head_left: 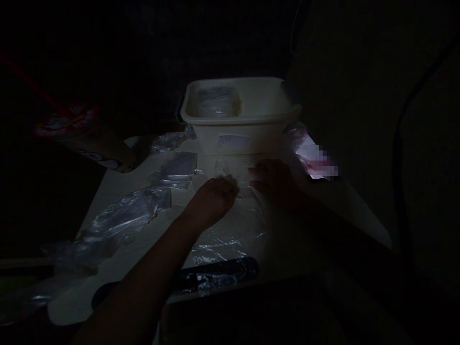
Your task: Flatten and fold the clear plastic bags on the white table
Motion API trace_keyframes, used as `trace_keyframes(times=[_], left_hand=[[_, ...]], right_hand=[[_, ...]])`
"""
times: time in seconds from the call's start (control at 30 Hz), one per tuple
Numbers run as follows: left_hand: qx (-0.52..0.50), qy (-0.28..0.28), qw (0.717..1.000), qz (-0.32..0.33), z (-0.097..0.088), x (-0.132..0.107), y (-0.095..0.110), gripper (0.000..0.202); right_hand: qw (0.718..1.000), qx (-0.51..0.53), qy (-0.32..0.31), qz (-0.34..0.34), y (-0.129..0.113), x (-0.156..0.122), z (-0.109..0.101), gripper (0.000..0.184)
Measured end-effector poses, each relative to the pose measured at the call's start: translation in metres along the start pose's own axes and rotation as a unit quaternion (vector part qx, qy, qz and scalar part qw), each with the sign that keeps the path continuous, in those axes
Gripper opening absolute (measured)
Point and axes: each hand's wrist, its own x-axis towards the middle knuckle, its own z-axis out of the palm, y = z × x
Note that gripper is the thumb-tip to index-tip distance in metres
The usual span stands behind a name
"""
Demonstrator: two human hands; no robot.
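The scene is very dark. My left hand (215, 199) is closed at the middle of the white table, its curled fingers on a clear plastic bag (223, 167); the fingertips are smeared by motion. To its right, my right hand (271, 179) has its fingers stretched out and apart, at the right side of the same clear plastic. Under and in front of both hands lies a shiny sheet of clear plastic film (230, 235). Just beyond the hands stands a cream plastic bin (240, 136), with a plastic-wrapped stack (217, 100) inside at its left.
Flat plastic packets (178, 170) and a long crumpled plastic bag (125, 215) lie on the left of the table (140, 258). A tall cup (104, 148) with a red straw stands at the left edge. A lit phone (312, 155) lies at right. A dark bar (247, 268) crosses the near edge.
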Motion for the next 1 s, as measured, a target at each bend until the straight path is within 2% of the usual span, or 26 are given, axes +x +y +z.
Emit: trace_keyframes(times=[0.27, 0.5, 0.67, 0.8, 1.0], left_hand=[[-0.058, -0.015, 0.998, -0.003, -0.0075, -0.002, 0.0005, 0.023], [-0.039, -0.012, 0.999, -0.028, -0.0048, -0.0021, -0.0033, 0.024], [-0.043, -0.013, 0.999, -0.023, -0.0004, -0.0025, -0.0025, 0.023], [-0.06, -0.002, 0.998, -0.019, -0.0006, -0.0027, -0.0007, 0.021], [-0.102, 0.003, 0.994, -0.027, -0.002, -0.0032, 0.0002, 0.026]], right_hand=[[1.0, 0.014, -0.006, 0.005, -0.0004, 0.0004, -0.0012, 0.035], [1.0, 0.013, -0.018, 0.009, -0.0003, 0.001, -0.002, 0.035], [0.999, 0.025, 0.0, 0.023, -0.0028, -0.001, 0.0021, 0.052], [0.999, 0.042, 0.004, -0.014, -0.0039, -0.0037, 0.0043, 0.062], [0.993, 0.107, -0.011, -0.049, 0.0045, -0.0041, 0.0057, 0.062]])
